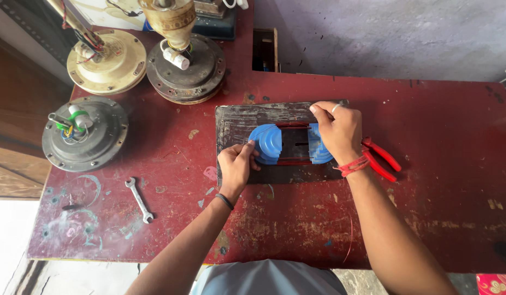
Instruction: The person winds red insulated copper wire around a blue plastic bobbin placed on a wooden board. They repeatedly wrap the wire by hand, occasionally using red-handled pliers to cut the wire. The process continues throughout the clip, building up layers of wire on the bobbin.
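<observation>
Two blue stepped plastic winding formers (269, 143), joined by copper-red wire, lie on one dark metal plate (236, 123). The left hand (235, 164) pinches the left former; the right hand (337, 131) presses fingers together over the right one. Just right: one red-handled pliers (383, 158). Well left on the red table (427, 207): one spanner (139, 199), three round fan motors (84, 134).

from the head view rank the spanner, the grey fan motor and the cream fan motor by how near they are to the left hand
1. spanner, on the red table just left of the left hand
2. grey fan motor, further left, near the table's left edge
3. cream fan motor, at the far left corner
</observation>
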